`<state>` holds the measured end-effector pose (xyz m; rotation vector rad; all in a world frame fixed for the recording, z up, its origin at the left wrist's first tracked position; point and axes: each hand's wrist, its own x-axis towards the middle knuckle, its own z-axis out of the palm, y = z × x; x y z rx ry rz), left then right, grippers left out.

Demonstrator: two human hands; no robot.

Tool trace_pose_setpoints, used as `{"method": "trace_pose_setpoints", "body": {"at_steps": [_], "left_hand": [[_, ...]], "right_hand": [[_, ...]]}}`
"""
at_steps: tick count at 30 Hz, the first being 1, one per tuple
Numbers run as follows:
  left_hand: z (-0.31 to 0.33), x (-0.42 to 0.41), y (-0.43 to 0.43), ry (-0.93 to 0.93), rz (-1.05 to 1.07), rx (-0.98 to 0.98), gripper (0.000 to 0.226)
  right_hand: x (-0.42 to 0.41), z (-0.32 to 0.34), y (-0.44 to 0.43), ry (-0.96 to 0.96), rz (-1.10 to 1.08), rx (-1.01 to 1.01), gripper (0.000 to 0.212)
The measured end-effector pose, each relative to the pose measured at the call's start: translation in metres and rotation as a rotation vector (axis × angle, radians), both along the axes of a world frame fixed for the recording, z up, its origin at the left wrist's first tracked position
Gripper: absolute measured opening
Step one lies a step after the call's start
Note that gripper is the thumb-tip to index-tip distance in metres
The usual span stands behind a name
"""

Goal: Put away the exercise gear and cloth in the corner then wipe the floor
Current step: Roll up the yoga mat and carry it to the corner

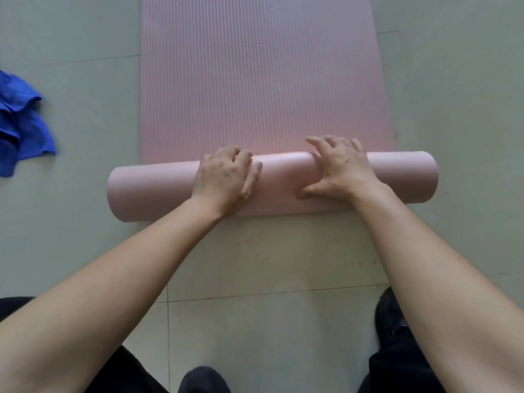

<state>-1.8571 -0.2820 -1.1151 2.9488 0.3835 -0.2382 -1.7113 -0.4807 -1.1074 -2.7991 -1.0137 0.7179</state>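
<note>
The pink ribbed foam exercise mat (263,80) lies on the pale tiled floor (71,236) and stretches away to the far side. Its near end is wound into a fat, smooth roll (153,191) lying crosswise just in front of the person.

From where I stand the roll looks a bit crooked. Its left end sits nearer than its right, and both ends jut past the edges of the flat part. Pushed on like that, I'd expect it to wind into a cone, with layers stepping out at one end. Springy foam would likely uncoil, too, if the pressure eased. Both hands are near the middle, so nothing steadies the ends.

The left hand (226,180) has its grip curled over the top of the roll, fingertips tucked down the far side. The right hand (340,171) has its grip spread, fingers over the crest and thumb stretched along the near face.

A crumpled blue cloth (19,126) lies on the floor well to the left, apart from the mat.
</note>
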Motion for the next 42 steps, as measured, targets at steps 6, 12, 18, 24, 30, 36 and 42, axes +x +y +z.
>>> {"method": "trace_pose_setpoints", "body": {"at_steps": [6,12,18,24,30,36,42], "left_hand": [[-0.013,0.015,-0.003,0.169,0.052,0.120,0.090],[0.007,0.047,0.020,0.082,-0.088,0.120,0.066],[0.001,0.053,0.036,0.286,0.021,-0.145,0.065],[-0.001,0.036,0.019,-0.034,0.095,0.002,0.070],[-0.007,0.058,0.026,0.088,0.065,0.173,0.092],[0.017,0.074,0.040,0.034,-0.056,0.153,0.070],[-0.001,0.056,0.041,0.333,0.056,-0.117,0.073]], "right_hand": [[-0.017,-0.014,0.001,-0.305,-0.029,0.317,0.072],[-0.038,-0.018,-0.009,-0.220,0.128,0.073,0.123],[0.006,0.016,0.016,0.064,0.157,-0.066,0.098],[0.015,0.006,0.019,-0.154,-0.079,0.118,0.102],[-0.010,-0.007,0.017,-0.227,0.021,0.233,0.085],[-0.009,0.007,0.015,-0.166,0.077,0.026,0.132],[0.015,0.026,0.028,0.110,0.166,-0.119,0.123]]}}
